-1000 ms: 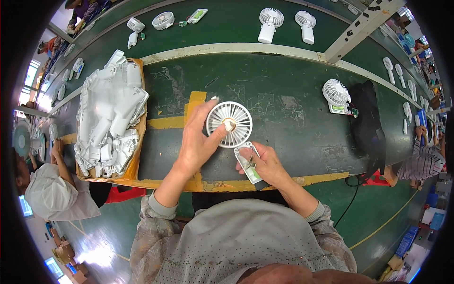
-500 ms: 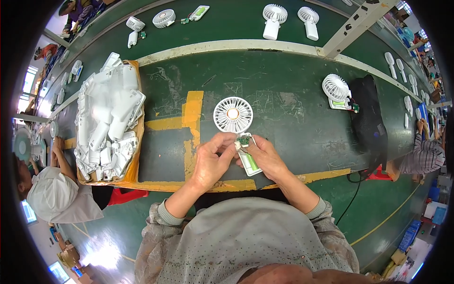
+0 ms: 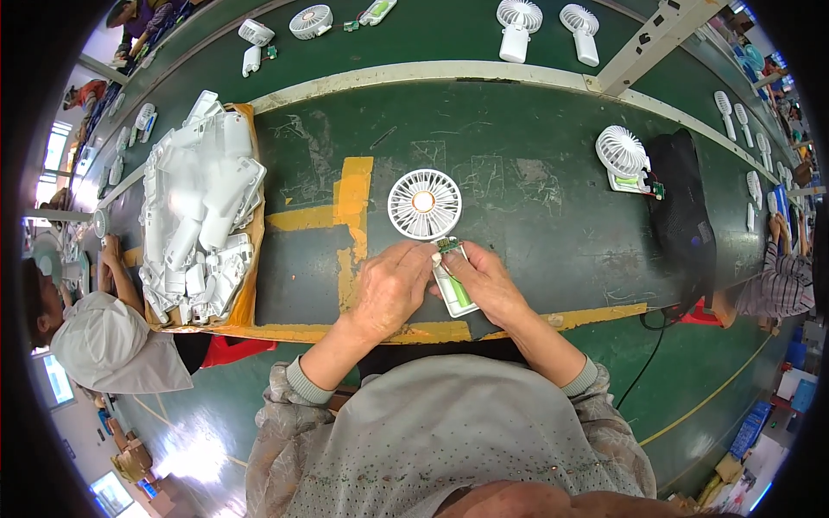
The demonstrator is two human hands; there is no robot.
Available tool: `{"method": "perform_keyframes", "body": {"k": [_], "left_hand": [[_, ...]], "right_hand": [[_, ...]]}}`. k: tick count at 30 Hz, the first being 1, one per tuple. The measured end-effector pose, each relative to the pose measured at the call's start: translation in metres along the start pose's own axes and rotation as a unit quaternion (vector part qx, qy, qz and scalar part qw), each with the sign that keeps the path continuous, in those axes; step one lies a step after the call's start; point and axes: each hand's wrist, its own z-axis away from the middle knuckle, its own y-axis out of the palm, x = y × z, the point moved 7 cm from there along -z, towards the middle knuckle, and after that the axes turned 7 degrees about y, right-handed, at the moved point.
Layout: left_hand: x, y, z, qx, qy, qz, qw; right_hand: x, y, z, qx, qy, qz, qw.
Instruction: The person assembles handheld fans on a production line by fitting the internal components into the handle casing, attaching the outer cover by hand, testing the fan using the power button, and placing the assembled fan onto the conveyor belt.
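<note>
A white handheld fan [image 3: 424,205] lies on the dark bench straight ahead of me, its round grille pointing away and its handle toward me. The handle is uncovered and shows a green battery [image 3: 456,292]. At its upper end sits a small green circuit board [image 3: 449,245]. My right hand [image 3: 489,281] is closed on the handle from the right, thumb by the board. On the other side my left hand [image 3: 390,285] has its fingertips pinched together at the board's left edge. Whatever is between those fingertips is too small to make out.
To the left, a carton [image 3: 256,198] is heaped with white plastic casings [image 3: 207,198]. Another open fan [image 3: 623,154] rests at right beside a black bag [image 3: 682,194]. More fans [image 3: 520,30] lie beyond a pale rail [image 3: 389,76]. Co-workers sit at both sides.
My left fingers have turned and drawn closer over the board's left edge. The right hand keeps its hold on the fan. The whole view has shifted slightly.
</note>
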Motion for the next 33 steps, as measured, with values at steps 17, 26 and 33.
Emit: {"method": "perform_keyframes", "body": {"k": [17,26,33], "left_hand": [[0.014,0.005,0.014,0.02,-0.132,0.062,0.989],[0.019,0.012,0.02,0.028,-0.157,0.088,0.983],[0.016,0.013,0.02,0.027,-0.111,0.043,0.993]], "right_hand": [[-0.002,-0.003,0.002,0.024,0.008,-0.118,0.993],[-0.006,-0.008,-0.002,0.012,-0.01,-0.1,0.995],[-0.007,-0.008,-0.003,0.008,-0.02,-0.07,0.997]]}}
